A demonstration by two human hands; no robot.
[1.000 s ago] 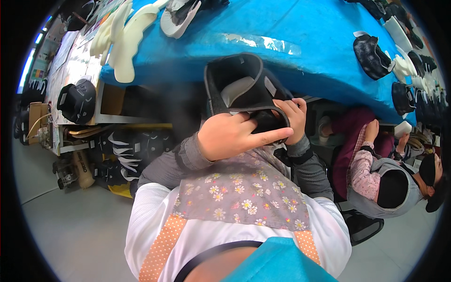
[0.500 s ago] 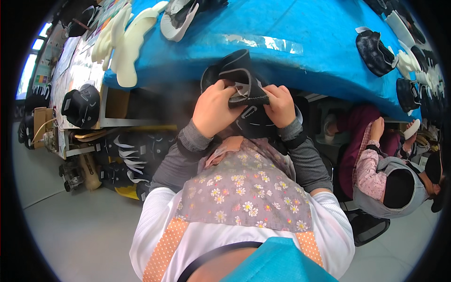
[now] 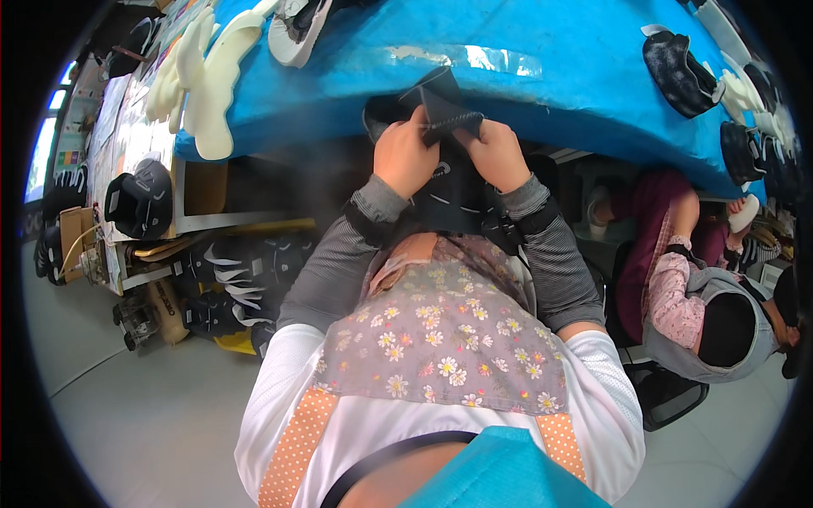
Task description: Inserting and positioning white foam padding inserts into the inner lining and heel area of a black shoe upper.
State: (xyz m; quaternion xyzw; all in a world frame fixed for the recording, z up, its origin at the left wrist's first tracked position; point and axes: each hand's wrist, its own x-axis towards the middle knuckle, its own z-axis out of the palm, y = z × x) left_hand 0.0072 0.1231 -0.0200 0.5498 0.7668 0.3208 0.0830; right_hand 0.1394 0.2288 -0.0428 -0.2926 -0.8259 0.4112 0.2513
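Note:
Over the front edge of the blue-covered table (image 3: 339, 97), I hold a black shoe upper (image 3: 439, 91) in both hands. Its stitched edge faces me, and a flap stands up behind it. My left hand (image 3: 406, 157) is closed on the left side of the piece, thumb against the stitched edge. On the right side, my right hand (image 3: 500, 157) pinches the same edge, its fingertips partly hidden by the fabric. Below my hands, dark cloth with a small white mark (image 3: 445, 173) lies above my flowered apron (image 3: 440, 339).
Cream sole-shaped pieces (image 3: 216, 93) and a pale-soled shoe (image 3: 296, 38) lie at the table's left. Black shoe uppers (image 3: 677, 76) sit at its right. A black upper (image 3: 140, 199) rests on the left bench. A co-worker (image 3: 703, 313) sits at the right, holding a white piece (image 3: 743, 213).
My hands have drawn closer together on the shoe upper. Its opening, wide with pale lining showing before, is now mostly turned out of sight. The whole view has shifted slightly.

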